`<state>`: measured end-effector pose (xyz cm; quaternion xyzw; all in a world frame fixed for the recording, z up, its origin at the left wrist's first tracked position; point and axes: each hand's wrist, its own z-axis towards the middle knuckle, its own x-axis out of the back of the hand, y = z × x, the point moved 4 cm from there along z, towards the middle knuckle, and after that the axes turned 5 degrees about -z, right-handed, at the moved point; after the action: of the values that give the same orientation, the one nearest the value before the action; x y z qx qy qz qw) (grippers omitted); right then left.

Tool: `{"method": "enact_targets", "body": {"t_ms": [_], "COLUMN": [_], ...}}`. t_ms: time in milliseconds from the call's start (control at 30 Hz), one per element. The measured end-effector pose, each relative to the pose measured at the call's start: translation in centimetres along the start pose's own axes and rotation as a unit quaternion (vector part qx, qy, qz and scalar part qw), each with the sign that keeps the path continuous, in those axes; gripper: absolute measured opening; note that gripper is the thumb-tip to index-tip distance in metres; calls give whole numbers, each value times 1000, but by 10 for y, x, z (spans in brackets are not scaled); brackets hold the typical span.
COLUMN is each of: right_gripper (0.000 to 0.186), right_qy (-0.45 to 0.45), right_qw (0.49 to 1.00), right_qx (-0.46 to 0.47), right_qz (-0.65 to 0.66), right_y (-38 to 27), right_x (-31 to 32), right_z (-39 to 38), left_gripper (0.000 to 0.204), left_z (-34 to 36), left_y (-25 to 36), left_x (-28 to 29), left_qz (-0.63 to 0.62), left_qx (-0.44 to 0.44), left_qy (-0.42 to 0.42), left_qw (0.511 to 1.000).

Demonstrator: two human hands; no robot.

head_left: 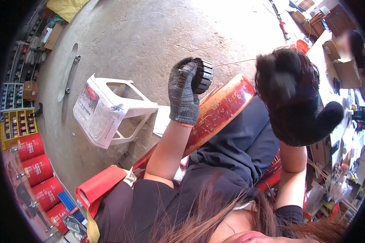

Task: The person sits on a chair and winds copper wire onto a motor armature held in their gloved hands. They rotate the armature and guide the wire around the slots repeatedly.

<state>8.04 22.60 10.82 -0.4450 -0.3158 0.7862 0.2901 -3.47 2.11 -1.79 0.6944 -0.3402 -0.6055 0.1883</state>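
My left hand (183,87), in a grey knit glove, is wrapped around a round slotted metal motor core (204,76) with dark gaps around its edge. From the core a thin wire (235,62) runs right, nearly straight, to my right hand (287,87). That hand wears a thick black glove and is raised; its fingers are curled and smeared by motion, and the wire disappears into them. Below my left wrist slants a worn, shiny red armrest (223,109), scratched along its top. My dark-trousered legs lie to the right of it.
A white plastic stool (138,101) covered with newspaper (97,111) stands left. Beyond it a board with wheels (71,73) lies on the concrete floor. Red drums (38,168) and a yellow crate (18,124) line the left side. Cluttered shelves, cartons (346,73) and another person are at right.
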Motion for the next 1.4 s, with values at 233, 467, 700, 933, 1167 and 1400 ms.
{"method": "enact_targets", "body": {"t_ms": [233,467,700,933,1167,1400], "right_gripper": [51,36,41,41,39,42], "right_qy": [163,176,243,213,274,275], "right_qw": [917,670,937,962,951,958], "right_qx": [126,184,-104,-120,-34,-31], "right_qz": [-342,-697,-227,-121,138,74], "right_y": [-33,-54,24,31,44,44], "right_x": [24,24,48,44,74,77], "right_z": [-18,37,20,15,21,24], "left_gripper": [15,35,56,71,64,69], "left_z": [14,3,-12,-25,-31,-47], "left_y": [-17,5,9,16,16,11], "left_x": [45,22,-7,-31,-40,-43], "left_qz": [-153,-208,-215,-127,-118,36], "left_qx": [144,122,107,83,158,173], "left_qy": [259,88,-65,-264,-331,-415], "left_qw": [943,967,969,953,923,893]}}
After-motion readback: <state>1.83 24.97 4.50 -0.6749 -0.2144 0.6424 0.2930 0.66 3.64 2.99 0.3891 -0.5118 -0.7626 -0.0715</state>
